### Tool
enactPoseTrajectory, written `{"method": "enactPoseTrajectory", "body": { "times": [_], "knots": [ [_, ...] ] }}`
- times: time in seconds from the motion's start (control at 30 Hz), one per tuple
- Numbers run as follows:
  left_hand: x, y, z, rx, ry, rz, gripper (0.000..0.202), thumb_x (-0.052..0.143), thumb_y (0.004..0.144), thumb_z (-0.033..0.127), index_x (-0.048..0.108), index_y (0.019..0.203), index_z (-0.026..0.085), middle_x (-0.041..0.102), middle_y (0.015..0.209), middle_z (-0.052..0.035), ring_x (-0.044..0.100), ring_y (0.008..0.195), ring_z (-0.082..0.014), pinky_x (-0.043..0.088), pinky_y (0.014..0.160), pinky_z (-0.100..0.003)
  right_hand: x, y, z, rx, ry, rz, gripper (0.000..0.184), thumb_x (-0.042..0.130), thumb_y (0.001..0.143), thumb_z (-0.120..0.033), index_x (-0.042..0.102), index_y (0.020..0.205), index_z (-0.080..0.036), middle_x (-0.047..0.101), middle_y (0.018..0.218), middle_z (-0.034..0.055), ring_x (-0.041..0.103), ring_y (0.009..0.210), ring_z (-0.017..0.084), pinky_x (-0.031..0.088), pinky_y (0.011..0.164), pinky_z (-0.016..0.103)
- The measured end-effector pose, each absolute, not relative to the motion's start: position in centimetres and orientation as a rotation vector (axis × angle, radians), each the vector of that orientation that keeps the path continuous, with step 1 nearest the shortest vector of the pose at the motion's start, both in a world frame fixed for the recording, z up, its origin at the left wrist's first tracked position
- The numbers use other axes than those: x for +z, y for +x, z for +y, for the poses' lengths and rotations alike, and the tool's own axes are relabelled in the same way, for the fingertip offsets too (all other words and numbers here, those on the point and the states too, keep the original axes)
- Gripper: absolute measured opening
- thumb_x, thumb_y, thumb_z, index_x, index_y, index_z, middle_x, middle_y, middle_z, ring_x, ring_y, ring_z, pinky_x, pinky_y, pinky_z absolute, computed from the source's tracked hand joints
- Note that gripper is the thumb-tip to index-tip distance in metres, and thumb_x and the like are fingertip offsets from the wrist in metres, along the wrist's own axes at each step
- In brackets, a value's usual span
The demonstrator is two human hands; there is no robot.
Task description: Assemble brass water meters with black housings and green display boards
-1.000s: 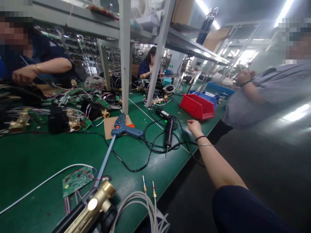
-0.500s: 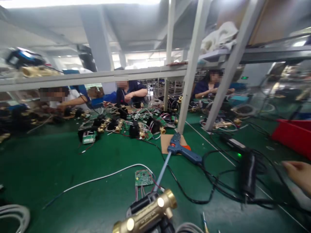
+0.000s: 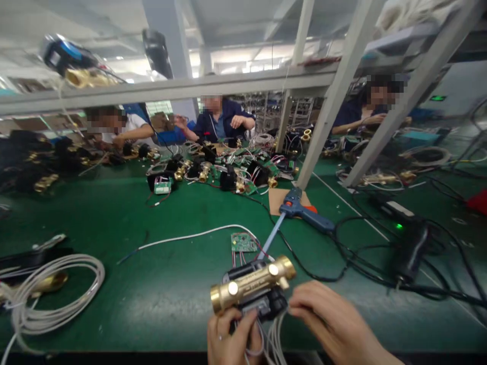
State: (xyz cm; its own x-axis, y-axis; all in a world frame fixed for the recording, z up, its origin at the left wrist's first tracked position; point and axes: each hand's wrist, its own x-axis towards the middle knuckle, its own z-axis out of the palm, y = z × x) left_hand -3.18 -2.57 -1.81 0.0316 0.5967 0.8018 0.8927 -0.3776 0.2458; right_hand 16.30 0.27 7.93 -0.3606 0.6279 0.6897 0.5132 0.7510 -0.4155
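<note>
A brass pipe fitting with a black housing lies near the bench's front edge. My left hand, a ring on one finger, grips the near side of that housing, thumb on top. Beside the housing's right end is my right hand, its fingers pinched together; what they hold, if anything, is hidden. Loops of grey cable hang between my hands. Just behind the fitting, a green circuit board lies flat with thin wires running toward it. A white wire curves left from the board.
A blue glue gun rests on a cardboard piece, its cord trailing right. Close by is a black tool among black cables. Coiled cable lies at left. Metal posts rise behind; several co-workers sit across the bench among similar brass parts.
My right hand has come from the far right edge to the fitting. My left hand has entered and taken hold of the housing. The view has shifted, showing more of the near bench.
</note>
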Motion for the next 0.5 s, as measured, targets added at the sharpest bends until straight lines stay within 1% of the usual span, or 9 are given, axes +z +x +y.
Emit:
{"method": "enactPoseTrajectory", "body": {
  "times": [0.07,0.2,0.3,0.4,0.5],
  "knots": [
    [-1.5,-2.9,-2.6,-1.365,-1.996,-1.461,0.015,0.060,0.081,0.017,0.071,0.087,0.025,0.057,0.078,-0.0025,0.058,0.075,-0.0146,0.050,0.074,-0.028,7.7,15.0,-0.2,0.176,-0.872,-2.115,0.022,0.044,0.097,-0.023,0.061,0.083,-0.019,0.065,0.072,0.0024,0.061,0.064,0.013,0.051,0.058,0.021],
    [-0.9,-2.6,-2.4,-1.388,-2.028,-1.475,0.011,0.058,0.084,0.020,0.069,0.086,0.022,0.058,0.077,-0.0029,0.057,0.076,-0.0152,0.047,0.076,-0.030,5.7,14.2,-0.9,0.102,-0.918,-2.279,0.026,0.041,0.098,-0.021,0.064,0.085,-0.017,0.066,0.078,0.0051,0.057,0.064,0.015,0.045,0.055,0.026],
    [-0.9,-2.7,-2.5,-1.391,-2.030,-1.481,0.011,0.058,0.084,0.020,0.068,0.087,0.022,0.059,0.078,-0.0031,0.057,0.075,-0.0158,0.046,0.075,-0.030,4.6,13.6,-0.8,0.020,-0.894,-2.314,0.036,0.032,0.100,-0.019,0.064,0.083,-0.015,0.066,0.076,0.0057,0.057,0.061,0.015,0.043,0.052,0.026],
    [-1.9,-2.7,-2.9,-1.387,-2.003,-1.480,0.012,0.057,0.082,0.018,0.067,0.088,0.022,0.060,0.078,-0.0032,0.058,0.075,-0.0163,0.047,0.074,-0.030,4.1,13.0,-0.2,-0.018,-0.888,-2.290,0.045,0.025,0.101,-0.023,0.064,0.080,-0.016,0.065,0.070,0.0044,0.058,0.058,0.015,0.043,0.049,0.025],
    [-3.8,-2.6,-2.7,-1.319,-1.905,-1.522,0.014,0.059,0.077,0.015,0.067,0.080,0.026,0.060,0.073,-0.0012,0.060,0.073,-0.0170,0.050,0.072,-0.031,3.0,12.7,0.5,-0.071,-0.874,-2.291,0.045,0.024,0.101,-0.022,0.063,0.077,-0.020,0.062,0.063,0.0015,0.057,0.053,0.013,0.043,0.045,0.023]
  ]
}}
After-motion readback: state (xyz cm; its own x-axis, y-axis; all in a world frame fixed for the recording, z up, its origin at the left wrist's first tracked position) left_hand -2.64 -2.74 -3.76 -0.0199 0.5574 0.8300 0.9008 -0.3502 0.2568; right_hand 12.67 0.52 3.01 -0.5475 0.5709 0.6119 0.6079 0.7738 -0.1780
